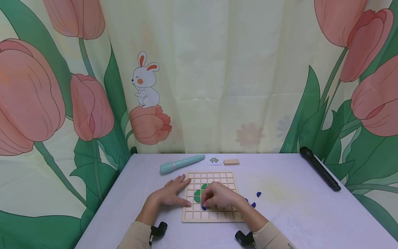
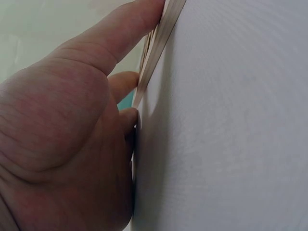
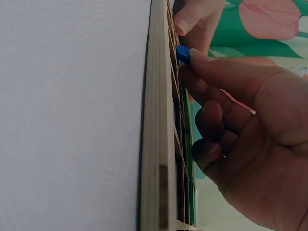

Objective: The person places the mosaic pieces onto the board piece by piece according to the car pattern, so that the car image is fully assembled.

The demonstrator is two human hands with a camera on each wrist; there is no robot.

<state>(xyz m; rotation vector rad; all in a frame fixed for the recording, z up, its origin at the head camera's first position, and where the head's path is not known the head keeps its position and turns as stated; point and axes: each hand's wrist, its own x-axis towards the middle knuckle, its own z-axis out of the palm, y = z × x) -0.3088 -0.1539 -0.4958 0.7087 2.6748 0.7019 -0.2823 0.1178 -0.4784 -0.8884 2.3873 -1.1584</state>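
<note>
A wooden grid board [image 1: 192, 217] lies on the table with green pieces [image 1: 197, 196] set in its cells, partly hidden by the right hand. Over the lower left part of the grid, my right hand [image 1: 219, 195] pinches a small blue piece [image 3: 183, 54] between thumb and forefinger. In the head view that blue piece shows just below the fingertips. My left hand [image 1: 170, 193] rests along the board's left edge, fingers spread and straight, its thumb on the frame. The left wrist view shows the thumb [image 2: 120, 36] against the board's wooden side.
Right of the board lie several loose blue half-round pieces [image 1: 259, 194]. Behind it are a teal tube [image 1: 182, 164], a small pattern card [image 1: 214, 159] and a wooden block [image 1: 231, 162]. A black bar [image 1: 320, 169] lies along the table's right edge.
</note>
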